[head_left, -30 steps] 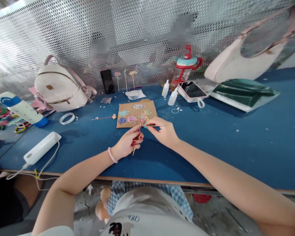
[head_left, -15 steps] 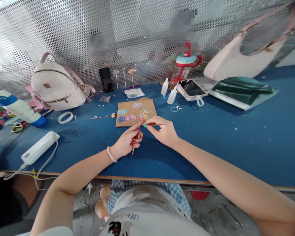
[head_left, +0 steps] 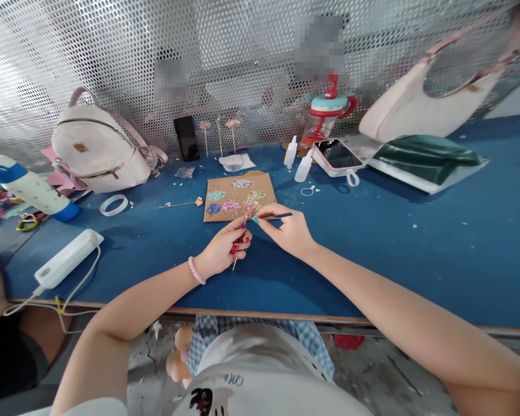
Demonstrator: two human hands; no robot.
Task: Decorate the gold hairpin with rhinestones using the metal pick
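Note:
My left hand (head_left: pixel 225 247), wearing a pink beaded bracelet (head_left: pixel 196 270), is closed round a thin metal hair stick (head_left: pixel 234 263) whose lower end pokes out below the fingers. Its ornamented pink and gold head (head_left: pixel 250 208) rises above my thumb, over the cardboard's near edge. My right hand (head_left: pixel 288 230) pinches slim, dark tweezers (head_left: pixel 281 216), their tips at the ornament and partly hidden by the fingers. Beneath lies a piece of cardboard (head_left: pixel 219 216) with small piles of coloured beads or chips, among them blue beads (head_left: pixel 214 209) and white ones (head_left: pixel 242 184).
Left of the cardboard lies another hair stick (head_left: pixel 182 203). Behind stand finished sticks (head_left: pixel 219 136) and a black phone (head_left: pixel 186 138). Small glue bottles (head_left: pixel 303 166), a white-cased phone (head_left: pixel 338 158) and a red-lidded cup (head_left: pixel 325 115) are right. A backpack (head_left: pixel 99 150), tape roll (head_left: pixel 114 205) and power strip (head_left: pixel 69 258) stand left.
The tweezers have turned slightly in my right hand and look darker. Both hands stay at the ornament; the view has shifted very slightly.

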